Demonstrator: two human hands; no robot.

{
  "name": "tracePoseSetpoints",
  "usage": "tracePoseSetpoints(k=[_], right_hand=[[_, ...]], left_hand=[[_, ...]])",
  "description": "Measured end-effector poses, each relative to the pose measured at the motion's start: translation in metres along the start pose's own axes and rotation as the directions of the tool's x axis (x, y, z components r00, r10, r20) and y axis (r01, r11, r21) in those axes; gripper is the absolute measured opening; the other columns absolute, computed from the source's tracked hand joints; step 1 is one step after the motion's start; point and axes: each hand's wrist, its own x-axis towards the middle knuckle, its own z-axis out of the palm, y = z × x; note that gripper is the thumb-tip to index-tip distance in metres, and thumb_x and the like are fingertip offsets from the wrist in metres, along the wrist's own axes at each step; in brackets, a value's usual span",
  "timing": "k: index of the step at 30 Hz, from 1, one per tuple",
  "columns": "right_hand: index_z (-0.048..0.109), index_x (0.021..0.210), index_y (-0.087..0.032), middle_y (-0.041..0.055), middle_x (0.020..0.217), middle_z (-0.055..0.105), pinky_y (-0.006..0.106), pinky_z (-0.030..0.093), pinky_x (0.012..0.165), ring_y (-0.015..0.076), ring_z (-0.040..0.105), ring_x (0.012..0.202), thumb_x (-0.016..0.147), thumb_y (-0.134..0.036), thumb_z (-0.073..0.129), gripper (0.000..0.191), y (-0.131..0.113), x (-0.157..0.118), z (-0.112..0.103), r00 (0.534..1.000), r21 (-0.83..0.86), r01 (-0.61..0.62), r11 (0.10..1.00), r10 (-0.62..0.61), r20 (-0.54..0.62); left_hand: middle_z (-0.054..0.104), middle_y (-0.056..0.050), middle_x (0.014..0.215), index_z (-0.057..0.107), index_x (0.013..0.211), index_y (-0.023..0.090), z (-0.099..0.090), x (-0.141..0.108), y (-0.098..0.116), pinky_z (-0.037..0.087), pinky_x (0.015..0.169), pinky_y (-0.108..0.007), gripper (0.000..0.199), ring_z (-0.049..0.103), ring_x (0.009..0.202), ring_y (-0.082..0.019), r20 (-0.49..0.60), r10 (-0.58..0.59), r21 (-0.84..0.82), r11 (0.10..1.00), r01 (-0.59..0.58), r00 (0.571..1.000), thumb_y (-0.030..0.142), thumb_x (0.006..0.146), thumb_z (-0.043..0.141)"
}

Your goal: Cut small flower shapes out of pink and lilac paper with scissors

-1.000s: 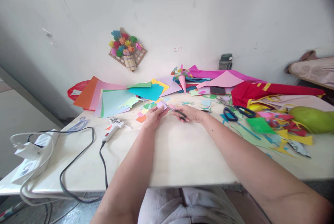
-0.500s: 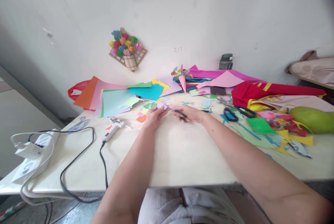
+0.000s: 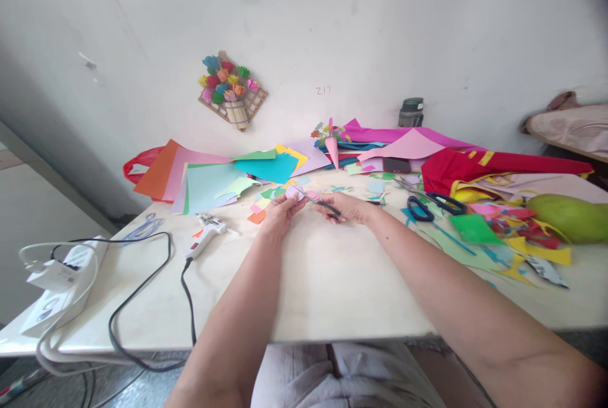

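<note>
My left hand (image 3: pixel 284 210) pinches a small lilac piece of paper (image 3: pixel 295 193) above the table. In my right hand (image 3: pixel 348 206) is a pair of scissors (image 3: pixel 327 208) with black handles, its blades pointing left and meeting the paper. How far the blades are apart is too small to tell. Small colored paper scraps (image 3: pixel 266 203) lie just beyond both hands. A paper flower bouquet in a pink cone (image 3: pixel 333 151) stands farther back, near the wall.
At left are a hot glue gun (image 3: pixel 207 234), its black cord and a white power strip (image 3: pixel 66 284). Colored paper sheets (image 3: pixel 209 186) lie at the back left. Larger scissors (image 3: pixel 420 208), scraps, red fabric (image 3: pixel 456 170) and a green fruit (image 3: pixel 567 218) are at right.
</note>
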Motion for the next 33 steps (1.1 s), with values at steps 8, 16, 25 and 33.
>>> tracePoseSetpoints(k=[8,16,25,33], right_hand=[[0.046,0.066,-0.018,-0.0077,0.049,0.042,0.017,0.023,0.035,0.0045,0.041,0.039,0.078,-0.035,0.065,0.029,0.000,0.000,0.000,0.999,0.118,-0.051,0.992,0.049,0.021],[0.046,0.061,-0.017,-0.0080,0.051,0.041,0.018,0.024,0.036,0.0036,0.038,0.039,0.073,-0.028,0.064,0.025,0.005,0.004,-0.001,0.999,0.204,0.008,0.979,-0.019,0.050],[0.057,0.070,-0.016,-0.0082,0.053,0.046,0.019,0.026,0.037,0.0045,0.042,0.041,0.069,-0.026,0.069,0.017,0.010,0.008,-0.001,0.999,0.182,0.034,0.983,-0.035,0.004],[0.061,0.075,-0.015,-0.0058,0.052,0.052,0.019,0.023,0.036,0.0049,0.044,0.039,0.071,-0.030,0.071,0.019,0.011,0.007,-0.001,0.999,0.113,-0.001,0.994,0.005,-0.041]], left_hand=[[0.073,-0.006,0.084,0.070,0.085,0.012,-0.001,0.001,-0.001,0.057,0.090,-0.031,0.012,0.073,0.078,-0.016,-0.008,0.008,0.002,1.000,-0.008,1.000,0.013,0.074,0.076],[0.074,-0.006,0.084,0.072,0.084,0.011,-0.004,0.003,-0.003,0.056,0.093,-0.032,0.012,0.072,0.079,-0.016,0.017,0.010,-0.041,0.999,-0.009,1.000,0.013,0.073,0.076],[0.075,-0.006,0.081,0.070,0.080,0.012,-0.004,0.004,-0.005,0.058,0.086,-0.029,0.009,0.073,0.075,-0.016,0.012,0.031,-0.080,0.996,-0.030,0.999,0.012,0.073,0.076],[0.075,-0.007,0.082,0.069,0.083,0.012,-0.006,0.005,-0.006,0.058,0.088,-0.034,0.011,0.074,0.078,-0.019,0.002,0.026,-0.061,0.998,-0.026,1.000,0.013,0.073,0.075]])
